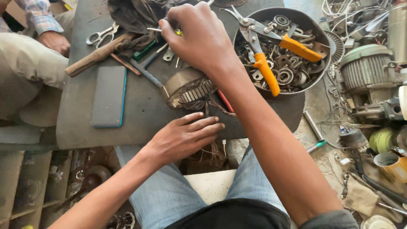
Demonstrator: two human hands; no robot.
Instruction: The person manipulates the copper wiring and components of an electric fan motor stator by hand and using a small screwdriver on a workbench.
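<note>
At the far left, another person's hand (54, 41) rests on a knee beside the dark worktable (80, 123). On the table lie scissors (101, 34), a wooden-handled hammer (95, 56) and a dark phone (109, 96) lying flat, well apart from the work.

The left hand (184, 136) lies open, palm down, fingers spread flat at the table's near edge, just beside the frayed copper wires (208, 105) trailing from the motor stator (188, 88). The stator sits tilted near the table's middle, between the two hands.

The right hand (199, 36) is closed around a thin tool (154, 29); only its pale tip shows past the fingers, and the rest is hidden in the fist, so its kind is hard to tell. The right forearm crosses in front of the stator's right side and covers part of a red rod (225, 101).

Right of it, a round metal bowl (313, 82) holds bearings and washers, with orange-handled pliers (271, 46) laid across them. Farther right, a ribbed grey motor housing (366, 68) stands among floor clutter, cut off by the frame's edge.
</note>
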